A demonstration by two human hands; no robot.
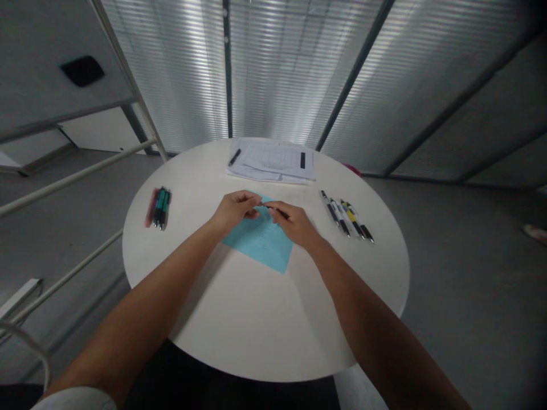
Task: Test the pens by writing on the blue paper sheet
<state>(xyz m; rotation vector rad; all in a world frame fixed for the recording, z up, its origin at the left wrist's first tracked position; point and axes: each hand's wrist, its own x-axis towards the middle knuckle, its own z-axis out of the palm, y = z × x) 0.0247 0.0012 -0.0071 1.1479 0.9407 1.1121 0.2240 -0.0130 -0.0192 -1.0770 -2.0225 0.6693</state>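
Above a light-blue sheet of paper (267,247), both hands meet at a thin dark pen (277,211). My right hand (294,223) is closed around its body. The fingertips of my left hand (234,212) pinch the pen's end, pointing toward the left. Whether a separate small part sits between the left fingertips is too small to tell. Faint marks show on the blue sheet, which lies at an angle partly hidden under my hands.
On the round white table (256,324), several green-and-black pens (161,208) lie left beside a reddish item (151,208). Several white, yellow and black pens (346,216) lie right. Printed papers (273,162) at the back carry a black pen (235,157). Metal rails (81,171) stand left.
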